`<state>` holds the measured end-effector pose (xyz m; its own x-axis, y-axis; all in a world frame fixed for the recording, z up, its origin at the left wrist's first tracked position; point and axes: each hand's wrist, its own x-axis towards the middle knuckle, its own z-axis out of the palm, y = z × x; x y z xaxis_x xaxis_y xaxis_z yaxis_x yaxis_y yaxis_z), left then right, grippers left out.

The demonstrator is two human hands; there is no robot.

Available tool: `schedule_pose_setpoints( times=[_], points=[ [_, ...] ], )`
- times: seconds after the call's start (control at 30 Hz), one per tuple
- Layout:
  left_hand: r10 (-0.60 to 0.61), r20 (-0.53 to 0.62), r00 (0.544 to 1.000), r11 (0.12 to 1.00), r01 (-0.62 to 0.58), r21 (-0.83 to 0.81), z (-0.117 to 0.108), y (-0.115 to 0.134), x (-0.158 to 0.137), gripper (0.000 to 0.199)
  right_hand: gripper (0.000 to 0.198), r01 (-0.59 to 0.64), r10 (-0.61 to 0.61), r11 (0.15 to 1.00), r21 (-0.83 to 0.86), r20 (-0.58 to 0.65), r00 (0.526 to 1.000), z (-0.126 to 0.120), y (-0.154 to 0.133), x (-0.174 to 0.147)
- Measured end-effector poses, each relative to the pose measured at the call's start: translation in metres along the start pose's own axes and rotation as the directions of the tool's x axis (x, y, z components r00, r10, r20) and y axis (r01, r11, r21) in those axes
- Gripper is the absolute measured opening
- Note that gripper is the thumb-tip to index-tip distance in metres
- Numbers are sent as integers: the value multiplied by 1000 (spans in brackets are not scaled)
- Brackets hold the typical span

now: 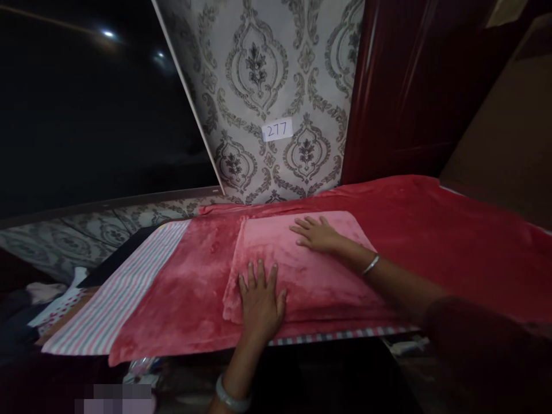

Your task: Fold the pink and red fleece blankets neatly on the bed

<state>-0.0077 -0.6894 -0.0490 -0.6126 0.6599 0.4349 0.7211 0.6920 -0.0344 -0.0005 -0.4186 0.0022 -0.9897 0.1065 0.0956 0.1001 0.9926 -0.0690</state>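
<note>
A pink plush blanket [319,276], folded into a thick rectangle, lies on a wider red plush cover [176,305]. My left hand [261,307] rests flat on the blanket's near left part, fingers spread and pointing away from me. Farther back and to the right, my right hand [317,233] lies palm down on the blanket's upper surface, its fingers spread toward the left. Neither hand grips anything. Layered folds show along the blanket's left and near edges.
A striped cloth [121,287] lies under the red cover at left. A large dark television screen [95,103] stands behind it. Patterned wallpaper bears a paper label reading 277 [277,129]. Dark red wood panelling [401,86] and a brown board [504,126] rise at right.
</note>
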Motion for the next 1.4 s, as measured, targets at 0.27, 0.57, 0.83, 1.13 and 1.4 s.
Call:
schedule_pose_setpoints(
  times=[0.27, 0.57, 0.83, 1.13, 1.4],
  points=[
    [14, 13, 1000, 1000, -14, -25, 3, -7, -4, 55, 58, -291, 288, 957, 18, -206, 935, 25, 40, -8],
    [204, 284, 937, 942, -109, -319, -51, -15, 122, 53, 57, -312, 314, 949, 41, -206, 927, 27, 34, -6],
    [-80, 380, 922, 986, 130, -107, 20, -9, 196, 62, 55, -329, 340, 941, 83, -222, 914, 27, 35, -10],
    [-343, 339, 876, 916, 392, -84, 37, -54, 190, 60, 57, -646, 689, 720, 252, -149, 710, 26, 66, -22],
    [-511, 255, 821, 685, 568, -456, 53, -91, 183, 50, 58, -719, 759, 650, 248, -161, 631, 20, 63, -29]
  ],
)
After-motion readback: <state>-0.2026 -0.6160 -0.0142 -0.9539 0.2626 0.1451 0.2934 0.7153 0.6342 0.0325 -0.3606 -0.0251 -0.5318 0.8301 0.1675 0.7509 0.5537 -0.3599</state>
